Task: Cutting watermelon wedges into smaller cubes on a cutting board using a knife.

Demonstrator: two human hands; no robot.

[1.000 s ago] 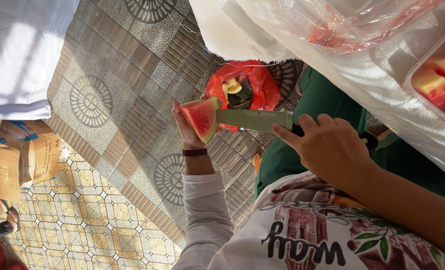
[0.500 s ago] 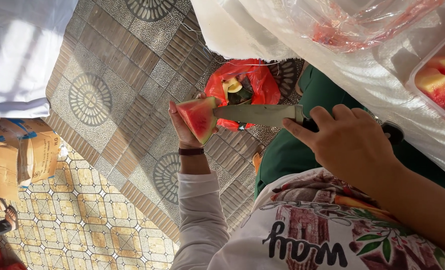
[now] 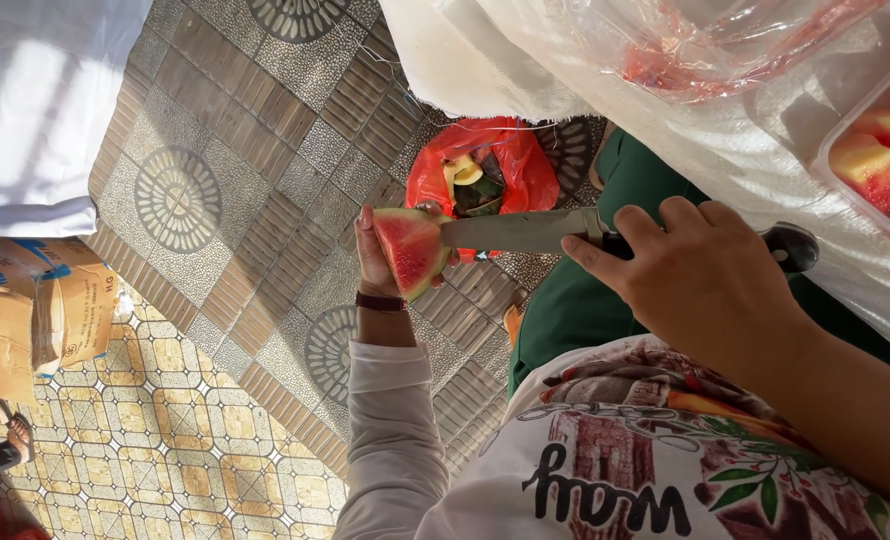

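A white cloth [image 3: 725, 150] fills the upper right, running out past the top and right edges, so its full extent cannot be judged. Beneath clear plastic film [image 3: 725, 45] on it lies something red, too blurred to identify. A clear tray [image 3: 880, 155] of red and yellow fruit pieces is cut off by the right edge. Below the watermelon wedge [image 3: 410, 250] spreads a patterned tile floor [image 3: 195, 200]; left of the wedge, a cardboard box [image 3: 45, 315] sits partly out of view. Just above the wedge, a red plastic bag [image 3: 495, 165] holds rind scraps, its lower part hidden behind the knife [image 3: 525, 230].

The right hand [image 3: 705, 280] is closed around the knife's dark handle, which shows only at its end; the blade reaches left into the wedge's red flesh. The left hand [image 3: 380, 265], in a long pale sleeve, grips the wedge from behind, so its palm is mostly hidden: fingertips [image 3: 367, 222] rise just beside the wedge's upper corner, touching it, while the green rind rests toward the wrist.
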